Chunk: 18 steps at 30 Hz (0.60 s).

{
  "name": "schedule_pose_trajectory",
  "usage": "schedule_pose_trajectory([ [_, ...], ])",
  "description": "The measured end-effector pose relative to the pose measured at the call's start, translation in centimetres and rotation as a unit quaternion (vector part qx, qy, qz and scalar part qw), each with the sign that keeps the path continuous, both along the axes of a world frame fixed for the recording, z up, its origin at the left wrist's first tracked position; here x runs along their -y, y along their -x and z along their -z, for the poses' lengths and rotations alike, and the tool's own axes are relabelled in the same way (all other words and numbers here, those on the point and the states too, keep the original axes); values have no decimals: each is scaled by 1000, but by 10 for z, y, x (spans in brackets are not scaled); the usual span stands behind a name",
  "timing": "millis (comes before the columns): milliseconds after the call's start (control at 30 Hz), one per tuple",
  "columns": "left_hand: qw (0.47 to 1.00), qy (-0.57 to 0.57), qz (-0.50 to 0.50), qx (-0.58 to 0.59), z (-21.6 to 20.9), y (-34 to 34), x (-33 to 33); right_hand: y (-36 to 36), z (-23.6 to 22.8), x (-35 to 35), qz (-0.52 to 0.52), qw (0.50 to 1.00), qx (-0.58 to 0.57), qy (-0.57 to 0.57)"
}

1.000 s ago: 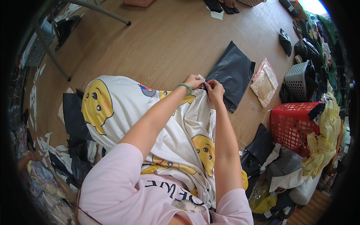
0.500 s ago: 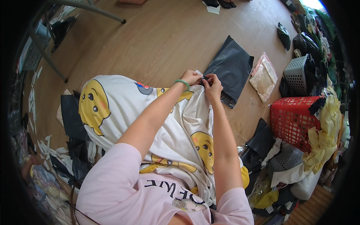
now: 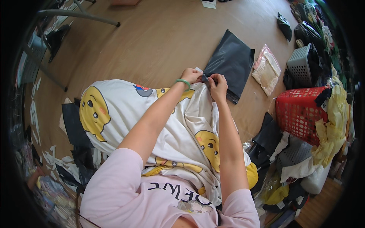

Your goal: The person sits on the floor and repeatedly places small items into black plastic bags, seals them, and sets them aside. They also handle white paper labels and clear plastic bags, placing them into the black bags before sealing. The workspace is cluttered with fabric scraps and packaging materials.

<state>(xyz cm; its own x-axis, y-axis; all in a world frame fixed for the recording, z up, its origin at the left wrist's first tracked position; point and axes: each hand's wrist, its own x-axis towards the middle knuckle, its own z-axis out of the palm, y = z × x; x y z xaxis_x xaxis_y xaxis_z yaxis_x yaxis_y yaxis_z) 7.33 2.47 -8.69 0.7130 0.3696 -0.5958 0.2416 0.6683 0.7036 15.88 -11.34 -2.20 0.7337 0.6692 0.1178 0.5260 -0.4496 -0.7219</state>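
My left hand (image 3: 191,76), with a green bangle at its wrist, and my right hand (image 3: 218,87) are close together beyond my knees. Both are closed, pinching a small dark strip (image 3: 205,78) stretched between their fingertips. A small white piece (image 3: 199,70) sticks out by the left fingers; whether it joins the strip is unclear. Just beyond my hands, a flat black plastic mailing bag (image 3: 232,62) lies on the floor, its near left edge close to the fingers. White cloth (image 3: 125,102) printed with yellow cartoon faces covers my legs beneath my forearms.
Right of the black bag lies a clear packet (image 3: 267,70) with cream contents. Farther right stand a grey basket (image 3: 299,62) and a red basket (image 3: 298,112) with yellow cloth over its side. Metal chair legs (image 3: 80,14) rise at far left; white scraps (image 3: 62,159) lie near left.
My hands stay together at the dark strip, with the right fingers slightly shifted and more of the strip showing between them. The whole view has tilted a little.
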Motion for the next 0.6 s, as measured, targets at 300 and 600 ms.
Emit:
schedule_pose_trajectory([
  [300, 998, -32, 25, -41, -8, 3, -3, -49, -30, 192, 228, 923, -271, -154],
  [600, 991, -76, 56, -91, -7, -7, -8, -61, -76, 407, 422, 827, -314, -198],
])
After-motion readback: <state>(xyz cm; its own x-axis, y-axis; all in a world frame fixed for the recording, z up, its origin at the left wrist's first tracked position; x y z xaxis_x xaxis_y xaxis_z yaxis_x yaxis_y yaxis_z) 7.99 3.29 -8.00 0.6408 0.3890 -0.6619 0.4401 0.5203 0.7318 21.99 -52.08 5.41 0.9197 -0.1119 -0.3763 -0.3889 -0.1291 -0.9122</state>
